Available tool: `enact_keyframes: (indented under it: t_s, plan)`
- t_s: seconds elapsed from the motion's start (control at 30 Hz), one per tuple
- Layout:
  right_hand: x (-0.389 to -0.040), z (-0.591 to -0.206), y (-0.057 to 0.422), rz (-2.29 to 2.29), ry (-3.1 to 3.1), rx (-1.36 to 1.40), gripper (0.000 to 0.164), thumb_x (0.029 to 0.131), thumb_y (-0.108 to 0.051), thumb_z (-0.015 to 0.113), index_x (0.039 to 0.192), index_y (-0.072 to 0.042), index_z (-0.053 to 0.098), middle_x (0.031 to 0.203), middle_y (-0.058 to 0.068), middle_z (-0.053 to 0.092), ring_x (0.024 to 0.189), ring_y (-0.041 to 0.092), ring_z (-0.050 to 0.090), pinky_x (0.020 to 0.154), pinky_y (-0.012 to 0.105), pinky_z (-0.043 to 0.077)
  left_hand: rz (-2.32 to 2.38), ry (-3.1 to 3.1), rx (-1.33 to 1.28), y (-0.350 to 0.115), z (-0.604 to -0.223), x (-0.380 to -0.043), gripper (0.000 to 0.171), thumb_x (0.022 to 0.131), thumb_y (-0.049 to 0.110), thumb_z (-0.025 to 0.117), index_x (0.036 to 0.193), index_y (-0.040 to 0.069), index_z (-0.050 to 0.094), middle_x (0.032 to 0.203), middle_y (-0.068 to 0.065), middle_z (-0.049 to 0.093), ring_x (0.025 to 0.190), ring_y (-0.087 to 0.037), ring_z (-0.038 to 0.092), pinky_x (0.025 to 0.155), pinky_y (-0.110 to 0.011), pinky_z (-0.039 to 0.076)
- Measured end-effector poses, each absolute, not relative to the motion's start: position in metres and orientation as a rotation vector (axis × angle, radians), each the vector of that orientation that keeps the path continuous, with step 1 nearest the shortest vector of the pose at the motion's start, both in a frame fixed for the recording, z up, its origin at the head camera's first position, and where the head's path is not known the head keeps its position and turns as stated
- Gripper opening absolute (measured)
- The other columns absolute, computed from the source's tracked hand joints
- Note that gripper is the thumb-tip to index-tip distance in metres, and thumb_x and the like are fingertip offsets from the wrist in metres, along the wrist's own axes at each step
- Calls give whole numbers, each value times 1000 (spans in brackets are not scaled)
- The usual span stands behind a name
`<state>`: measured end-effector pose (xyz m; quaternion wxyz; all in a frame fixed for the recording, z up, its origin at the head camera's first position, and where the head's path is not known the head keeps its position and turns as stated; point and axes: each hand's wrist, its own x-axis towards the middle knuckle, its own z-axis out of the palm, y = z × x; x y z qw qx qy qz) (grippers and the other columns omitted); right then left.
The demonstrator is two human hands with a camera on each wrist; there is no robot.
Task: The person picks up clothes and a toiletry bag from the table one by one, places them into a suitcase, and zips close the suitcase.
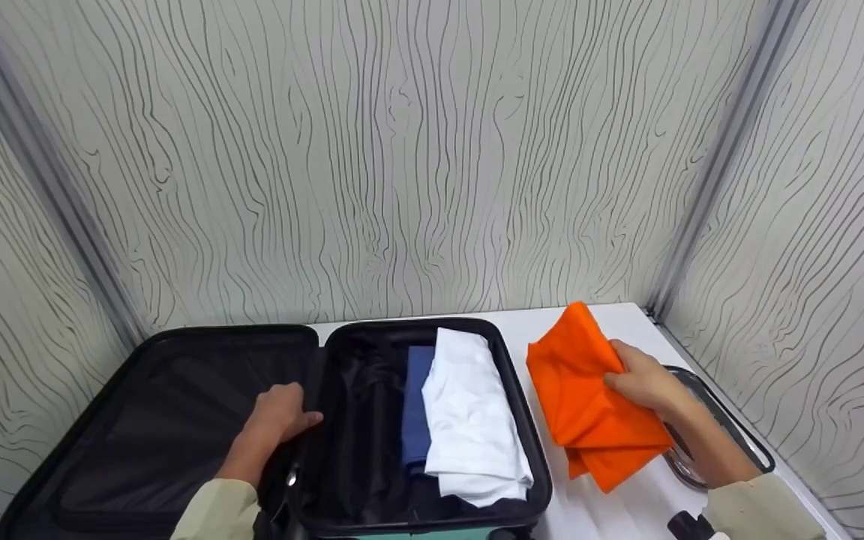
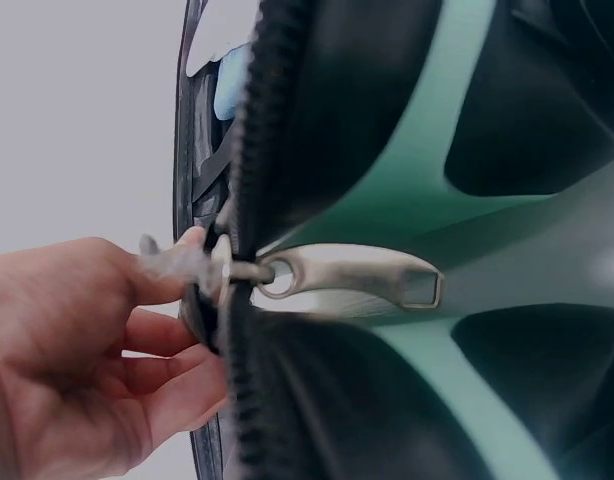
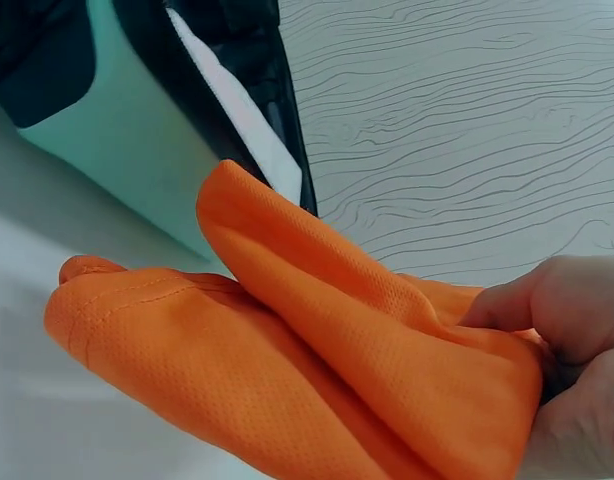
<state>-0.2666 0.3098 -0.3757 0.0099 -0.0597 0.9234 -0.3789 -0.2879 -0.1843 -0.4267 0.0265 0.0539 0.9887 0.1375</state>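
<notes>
An open black-lined suitcase point(image 1: 364, 442) with a mint-green shell point(image 3: 137, 160) lies in front of me. My left hand point(image 1: 280, 412) is at the middle where its two halves meet, fingers curled at the zippered edge point(image 2: 249, 150), thumb toward the packed half. Close by is a metal zipper pull point(image 2: 362, 275). In the packed half, folded white clothing point(image 1: 473, 420) overlaps a folded blue garment point(image 1: 417, 405). Right of the suitcase, my right hand point(image 1: 646, 379) grips a folded orange garment point(image 1: 589, 397) by its side, thumb on top, the cloth hanging above the white table.
The other suitcase half point(image 1: 162, 420) lies spread at the left, with bare black lining. A clear, black-edged pouch point(image 1: 732, 420) rests on the table point(image 1: 612, 319) beyond the right forearm. Wood-grain patterned walls point(image 1: 432, 150) enclose the back and both sides.
</notes>
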Motion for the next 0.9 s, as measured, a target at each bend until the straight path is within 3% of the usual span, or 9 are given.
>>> enact_keyframes:
  t_s: [0.2, 0.53, 0.9]
  plan:
    - [-269, -362, 309, -1221, 2852, -201, 42, 84, -2, 51, 126, 2, 42, 103, 17, 56, 83, 23, 55, 71, 35, 46, 423, 3066, 180, -184, -428, -290, 31, 83, 27, 69, 86, -2, 59, 76, -16, 60, 75, -32, 61, 70, -46, 48]
    - [-268, -352, 306, -1311, 2783, -200, 34, 86, -1, 47, 120, 0, 40, 99, 16, 52, 77, 23, 55, 66, 34, 47, 399, 3090, 185, -185, -429, -289, 35, 83, 28, 69, 90, -5, 59, 82, -21, 61, 79, -38, 61, 73, -49, 48]
    - [-268, -341, 302, -1298, 2845, -263, 37, 86, -2, 50, 122, 2, 41, 101, 18, 55, 80, 23, 56, 70, 33, 47, 432, 3056, 160, -186, -428, -288, 33, 84, 28, 69, 88, -2, 58, 79, -17, 60, 76, -36, 61, 69, -47, 48]
